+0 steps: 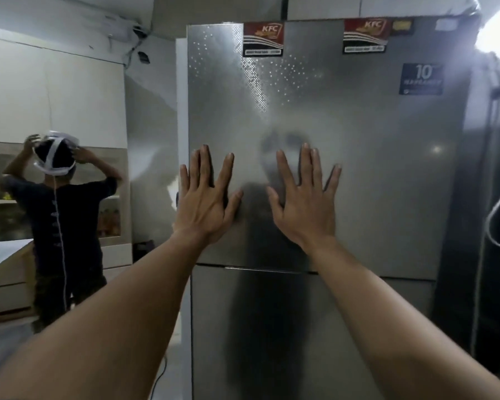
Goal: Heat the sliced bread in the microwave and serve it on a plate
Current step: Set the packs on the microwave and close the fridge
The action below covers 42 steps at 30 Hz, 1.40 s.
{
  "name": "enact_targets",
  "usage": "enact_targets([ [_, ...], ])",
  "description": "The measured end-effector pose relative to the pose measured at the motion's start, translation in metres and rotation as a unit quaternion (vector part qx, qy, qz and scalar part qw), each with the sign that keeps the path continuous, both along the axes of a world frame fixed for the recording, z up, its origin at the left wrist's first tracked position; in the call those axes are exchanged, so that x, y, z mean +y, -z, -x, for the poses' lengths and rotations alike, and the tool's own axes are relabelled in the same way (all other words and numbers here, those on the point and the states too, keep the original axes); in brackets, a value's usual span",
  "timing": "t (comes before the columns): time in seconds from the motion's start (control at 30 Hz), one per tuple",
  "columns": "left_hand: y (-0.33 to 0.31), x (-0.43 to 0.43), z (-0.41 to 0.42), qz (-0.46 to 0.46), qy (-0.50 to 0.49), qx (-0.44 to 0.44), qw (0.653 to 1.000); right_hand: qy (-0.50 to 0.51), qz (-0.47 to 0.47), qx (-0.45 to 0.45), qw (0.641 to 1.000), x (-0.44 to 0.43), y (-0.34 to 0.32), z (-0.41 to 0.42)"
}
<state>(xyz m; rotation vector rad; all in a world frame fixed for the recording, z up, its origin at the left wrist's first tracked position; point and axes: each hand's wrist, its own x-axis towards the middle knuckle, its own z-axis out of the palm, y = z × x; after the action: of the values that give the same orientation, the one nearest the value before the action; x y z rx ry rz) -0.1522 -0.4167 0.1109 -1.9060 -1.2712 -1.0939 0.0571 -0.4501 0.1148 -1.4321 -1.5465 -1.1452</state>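
Right, both arms are stretched out straight at a tall steel fridge (358, 168), and the left hand (207, 203) and right hand (303, 206) are raised in front of its upper door with fingers spread wide, palms toward the metal, holding nothing at all. Whether the palms actually touch the door or hang just off it, I cannot tell from this angle.

No bread, no microwave, no plate anywhere in view, so the task's things are out of sight, possibly behind that door, and that is only a guess. My read is that this is the very start: getting the fridge open to find the bread.

To do that well, flat palms on the panel won't help. The left hand sits right by the door's left edge, so hooking the fingertips around that edge and pulling steadily looks like the way in, though no handle shows and I cannot tell which side the hinges are on.

Hard to make out: the door is hazy with reflections and smudges, the stickers (263, 39) up top are partly blurred, and glare washes out the upper right. Another person (61, 215) stands well off to the left, back turned.
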Motion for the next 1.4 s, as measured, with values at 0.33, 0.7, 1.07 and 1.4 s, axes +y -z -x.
enact_targets([
  [0.33,0.012,0.082,-0.034,0.019,0.108,-0.010,0.994,0.091,-0.009,-0.028,0.995,0.032,0.005,-0.031],
  [0.7,0.010,0.169,-0.097,0.005,0.200,0.011,0.980,0.198,-0.017,0.006,0.980,0.086,0.010,-0.058],
  [1.07,0.022,0.236,-0.155,0.068,0.329,0.022,0.942,0.309,0.023,0.033,0.950,0.107,0.033,-0.088],
  [1.4,0.031,0.275,-0.207,0.073,0.439,-0.012,0.895,0.408,0.067,0.046,0.909,0.121,0.029,-0.089],
])
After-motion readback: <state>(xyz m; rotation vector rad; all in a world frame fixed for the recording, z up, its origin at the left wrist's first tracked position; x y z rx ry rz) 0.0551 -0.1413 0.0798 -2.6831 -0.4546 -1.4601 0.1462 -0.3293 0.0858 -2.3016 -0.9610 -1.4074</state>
